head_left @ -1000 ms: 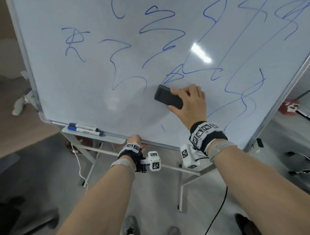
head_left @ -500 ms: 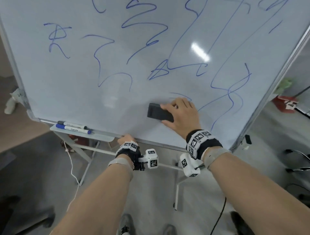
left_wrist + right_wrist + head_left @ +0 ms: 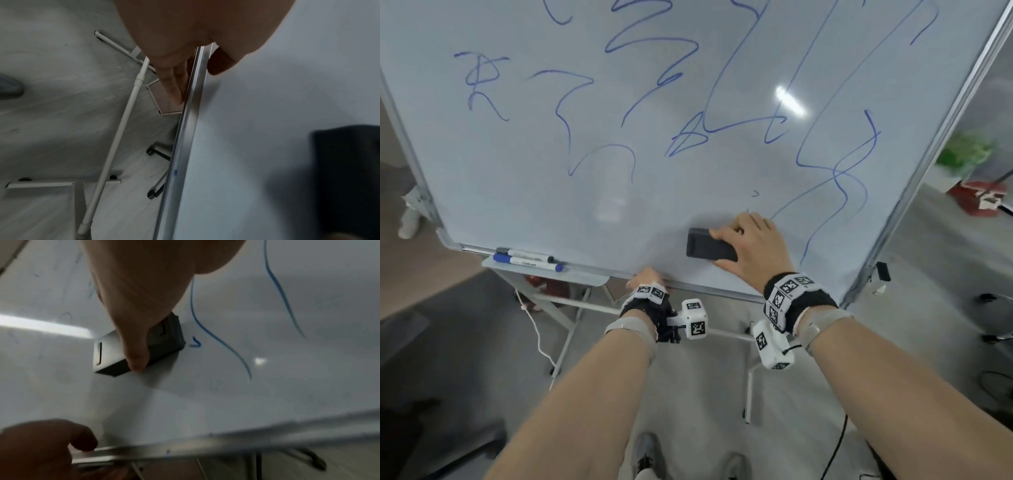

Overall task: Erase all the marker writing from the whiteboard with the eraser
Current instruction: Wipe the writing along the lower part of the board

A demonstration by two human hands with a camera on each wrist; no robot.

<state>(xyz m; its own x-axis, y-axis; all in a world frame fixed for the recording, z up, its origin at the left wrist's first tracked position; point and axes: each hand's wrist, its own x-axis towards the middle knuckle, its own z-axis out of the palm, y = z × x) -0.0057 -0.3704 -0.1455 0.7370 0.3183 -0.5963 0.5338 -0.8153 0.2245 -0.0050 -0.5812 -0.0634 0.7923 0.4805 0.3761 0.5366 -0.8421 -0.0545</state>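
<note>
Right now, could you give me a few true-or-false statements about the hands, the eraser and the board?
1. The right hand holds the black block eraser flat against the white whiteboard. True.
2. The left hand is holding a marker. False: it grips the board's metal bottom edge.
3. All writing is gone. False: blue marker lines remain.
4. Two markers lie on the tray under the board's lower left. True.

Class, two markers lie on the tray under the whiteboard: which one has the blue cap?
The marker nearer the person, on the tray's outer side; its cap is blue, while the marker against the whiteboard is capped black.
</note>
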